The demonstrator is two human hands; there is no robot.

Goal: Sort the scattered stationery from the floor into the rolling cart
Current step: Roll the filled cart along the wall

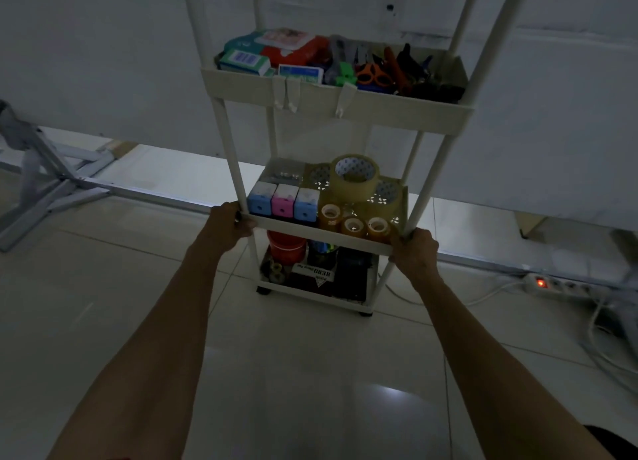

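At the front left corner of the middle shelf point(321, 230), left hand point(229, 226) is clamped where the post meets the rim, fingers curled round it. Right hand point(416, 249) grips the matching front right corner, back of the hand up, fingers wrapped over the rim at the foot of the post. Both arms are stretched forward, well apart, with the rolling cart point(379, 114) between them.

Middle shelf, just beyond the left hand: three small sharpener boxes point(283, 204) in a row, blue, pink, blue, touching. Behind them is a clear box point(283, 171), contents too small to tell. Just beside the right hand: three small tape rolls point(353, 225) against the front rim. A large clear tape roll point(355, 180) sits tilted on other rolls behind them.

Bottom shelf, below the hands: red tub point(286, 251) on the left, a dark flat pad point(314, 275) with a white label in front, more dark items to the right, hard to make out. Black wheel point(263, 290) at the left front foot.

Top tray, above and further back: stacked packs and boxes point(276, 50) on the left, a green piece point(346, 73) in the middle, orange-handled scissors point(373, 74) and dark-handled tools on the right.

Cart stands on a pale tiled floor point(276, 373), near a white wall. Power strip point(552, 283) with a red light lies on the floor to the right, cables trailing from it. Grey metal frame point(51, 176) stands on the floor at far left. Light is dim.
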